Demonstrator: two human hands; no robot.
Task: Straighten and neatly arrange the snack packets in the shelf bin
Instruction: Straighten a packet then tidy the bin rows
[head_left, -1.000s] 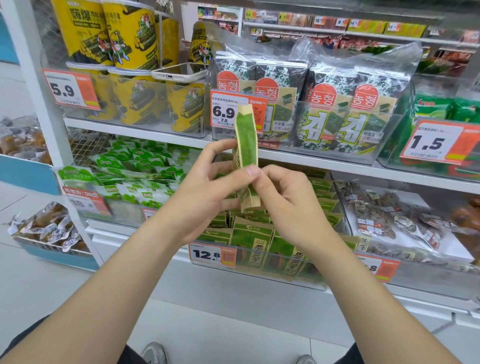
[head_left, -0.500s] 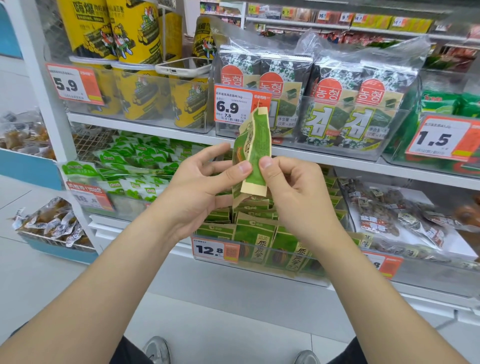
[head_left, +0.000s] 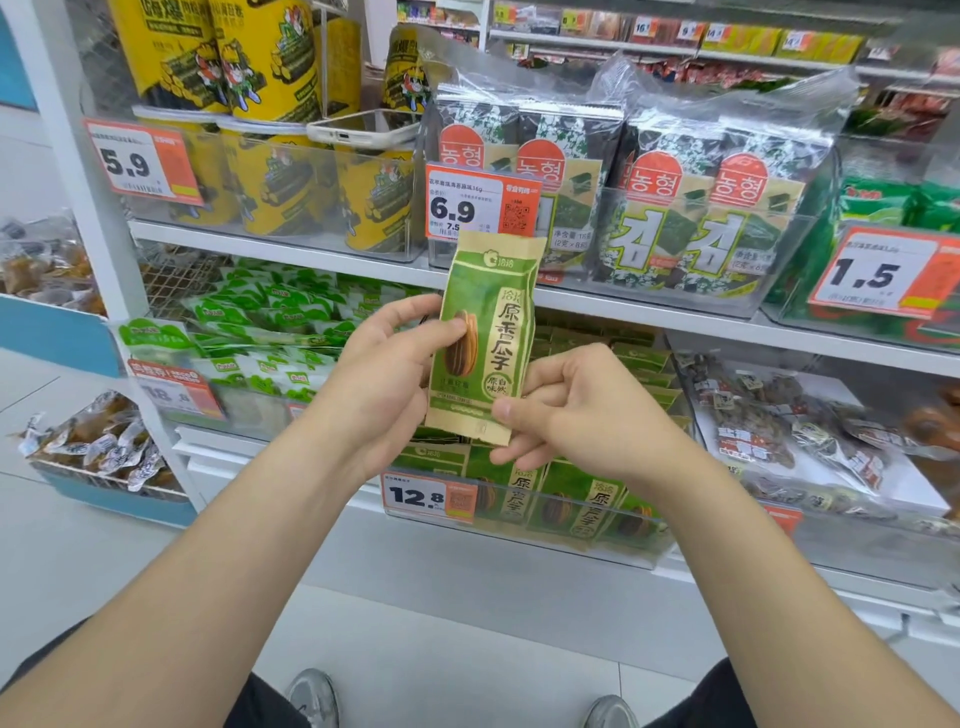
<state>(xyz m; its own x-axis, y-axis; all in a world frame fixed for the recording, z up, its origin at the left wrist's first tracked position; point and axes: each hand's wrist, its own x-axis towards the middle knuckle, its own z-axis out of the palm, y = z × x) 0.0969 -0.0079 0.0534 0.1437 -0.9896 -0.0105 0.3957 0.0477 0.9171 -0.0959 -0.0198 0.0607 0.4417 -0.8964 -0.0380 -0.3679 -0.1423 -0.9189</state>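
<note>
A shop: white metal shelves (head_left: 675, 322) carry clear plastic bins (head_left: 519, 535) of packaged snacks, each fronted by orange-and-white price tags (head_left: 480, 208) (6.9, 12.8).

Lower centre: clear bin (head_left: 649, 548), packets (head_left: 597, 512) filling its front row; shelf edge (head_left: 623, 312) close overhead; held packet (head_left: 488, 332) before the opening.

We hold one packet (head_left: 485, 338) upright before the shelves (head_left: 675, 318), our left hand (head_left: 379, 374) on its 9 o'clock edge, our right hand (head_left: 582, 410) at its 5 o'clock corner. Behind it, toward 6 o'clock, the shelf bin (head_left: 644, 551) holds more packets (head_left: 592, 506) standing in rows. On the shelf above, seaweed packs (head_left: 675, 208) sit at 1 o'clock and cans (head_left: 270, 171) at 10 o'clock, a phone (head_left: 363, 127) lying on the cans.
</note>
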